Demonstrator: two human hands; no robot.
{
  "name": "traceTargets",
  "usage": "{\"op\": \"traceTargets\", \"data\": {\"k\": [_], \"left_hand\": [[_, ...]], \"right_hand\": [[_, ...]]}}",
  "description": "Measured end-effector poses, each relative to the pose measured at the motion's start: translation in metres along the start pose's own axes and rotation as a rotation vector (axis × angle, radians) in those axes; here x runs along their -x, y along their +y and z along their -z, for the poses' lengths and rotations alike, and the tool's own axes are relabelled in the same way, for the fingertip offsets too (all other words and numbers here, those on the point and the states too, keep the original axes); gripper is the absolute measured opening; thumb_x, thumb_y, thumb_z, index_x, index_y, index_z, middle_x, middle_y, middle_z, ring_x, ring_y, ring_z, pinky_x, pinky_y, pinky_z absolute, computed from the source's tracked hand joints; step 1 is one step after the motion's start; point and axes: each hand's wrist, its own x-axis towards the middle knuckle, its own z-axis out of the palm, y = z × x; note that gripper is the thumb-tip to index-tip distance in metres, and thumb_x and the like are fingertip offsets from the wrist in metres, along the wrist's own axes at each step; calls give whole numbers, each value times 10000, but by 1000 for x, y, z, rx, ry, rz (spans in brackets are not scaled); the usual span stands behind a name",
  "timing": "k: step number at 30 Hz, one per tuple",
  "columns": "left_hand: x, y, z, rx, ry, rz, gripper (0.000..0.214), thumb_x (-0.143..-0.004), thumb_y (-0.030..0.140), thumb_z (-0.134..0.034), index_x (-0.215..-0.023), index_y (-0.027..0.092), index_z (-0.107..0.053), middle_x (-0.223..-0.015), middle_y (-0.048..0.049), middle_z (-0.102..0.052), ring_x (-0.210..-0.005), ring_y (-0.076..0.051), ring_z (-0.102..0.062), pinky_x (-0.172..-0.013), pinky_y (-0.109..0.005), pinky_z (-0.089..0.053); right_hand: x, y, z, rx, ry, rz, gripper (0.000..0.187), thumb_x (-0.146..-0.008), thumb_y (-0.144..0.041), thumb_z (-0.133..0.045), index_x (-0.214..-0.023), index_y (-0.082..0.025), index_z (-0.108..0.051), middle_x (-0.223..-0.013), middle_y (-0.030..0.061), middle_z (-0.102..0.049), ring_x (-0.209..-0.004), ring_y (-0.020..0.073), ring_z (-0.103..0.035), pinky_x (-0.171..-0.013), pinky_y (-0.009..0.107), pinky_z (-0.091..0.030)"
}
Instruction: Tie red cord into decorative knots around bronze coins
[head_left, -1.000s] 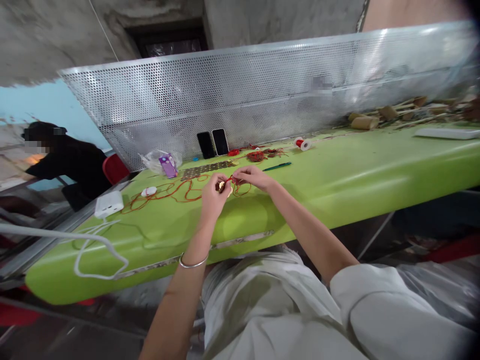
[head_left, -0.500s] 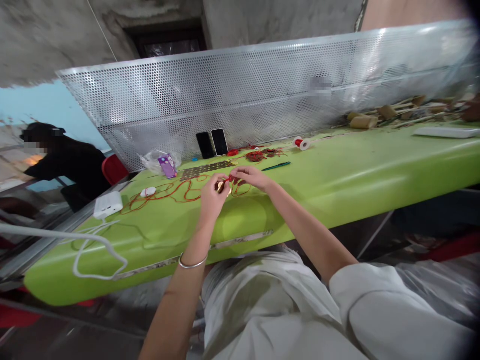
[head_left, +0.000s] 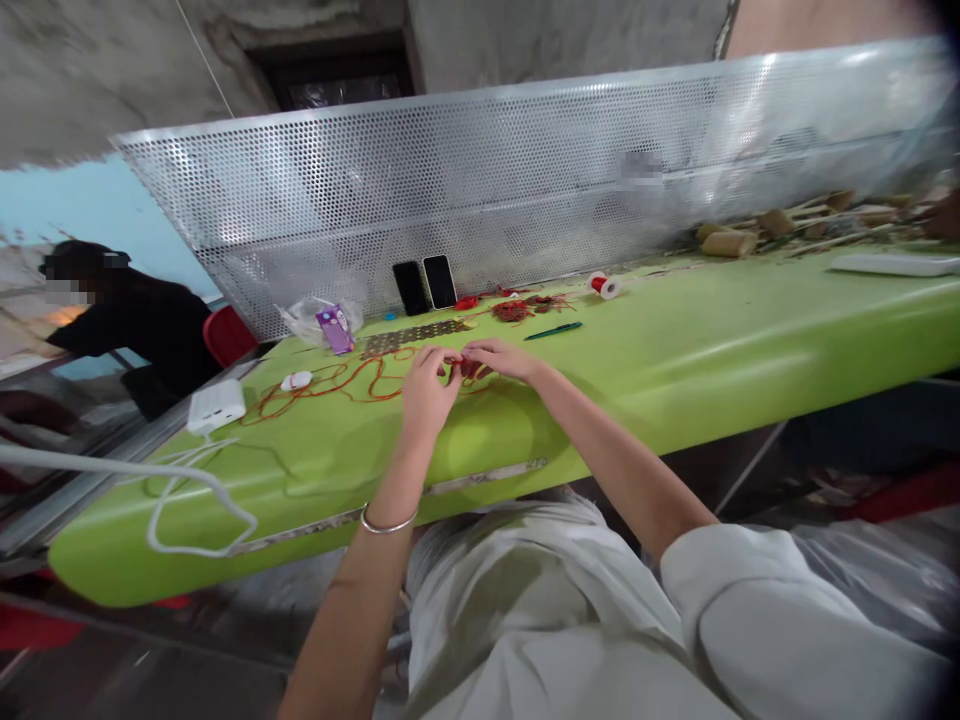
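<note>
Fingertips of my left hand (head_left: 429, 385) and my right hand (head_left: 496, 358) meet over the table's near half, both pinching a red cord. Only a small red bit shows between them; the fingers hide the rest. Loops of orange-red cord (head_left: 360, 383) trail from the hands leftward across the green table (head_left: 675, 340), reaching a small white oval object (head_left: 296, 381). Behind the hands lies a strip of round, coin-like brown pieces (head_left: 412, 338). A dark green pen (head_left: 553, 331) rests beyond my right hand.
Two phones (head_left: 424, 287) lean on the perforated metal screen (head_left: 450, 180). Nearby are a purple packet (head_left: 334, 328), a bundle of red cords (head_left: 517, 310) and a red thread spool (head_left: 604, 286). A white power box (head_left: 216, 406) with a cable stands left. A person (head_left: 127, 320) sits far left.
The pale round piece seen at my left fingers is now out of sight. My fingers have shifted slightly around the red cord; the things on the table stay put.
</note>
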Motion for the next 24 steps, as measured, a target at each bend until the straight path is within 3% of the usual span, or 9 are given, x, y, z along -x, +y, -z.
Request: {"op": "traceTargets", "data": {"k": [6, 13, 24], "left_hand": [[1, 2, 0, -39, 10, 19, 164, -731, 57, -589, -792, 207, -564, -774, -5, -569, -604, -141, -466, -593, -279, -407], [2, 0, -1, -19, 37, 41, 166, -721, 74, -592, -797, 215, -550, -802, -14, -564, -601, -146, -463, -600, -294, -409], [0, 3, 1, 107, 28, 4, 163, -762, 122, -575, -894, 216, -550, -903, -38, -572, -791, -182, -542, -755, -335, -455]], "right_hand": [[0, 1, 0, 17, -8, 44, 166, -895, -215, -470, -841, -136, -605, -804, 34, -636, -696, 96, -596, -678, 224, -503], [-2, 8, 3, 19, 48, 175, 152, -763, -302, -642, -788, -155, -612, -761, 10, -621, -684, 104, -567, -700, 250, -481], [1, 3, 6, -20, 139, 235, 208, -715, -342, -666, -798, -155, -629, -762, 14, -613, -677, 110, -550, -674, 250, -463]]}}
